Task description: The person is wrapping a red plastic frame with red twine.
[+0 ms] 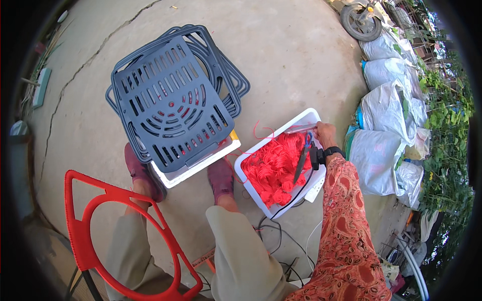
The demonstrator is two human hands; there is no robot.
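My right hand (pixel 325 134) is at the far right corner of a white basin (pixel 242 175), its fingers closed round the end of a slim, pale, shiny tool (pixel 300 129) whose kind I cannot make out. Loose red cord (pixel 268 168) fills the basin. Scissors (pixel 303 161) with blue handles lie on the cord, just below the hand. Against my wrist, above a dark band (pixel 334 150), sits a small black device (pixel 316 155) with a cable. A red frame (pixel 86 236) with a large round opening stands at lower left, over my legs. My left hand is out of sight.
Dark grey slotted panels (pixel 170 100) are stacked on a white box (pixel 201 168) between my feet. A white power strip (pixel 315 190) and black cables (pixel 281 228) lie beside the basin. Full pale sacks (pixel 379 155) line the right side, below a wheel (pixel 361 22).
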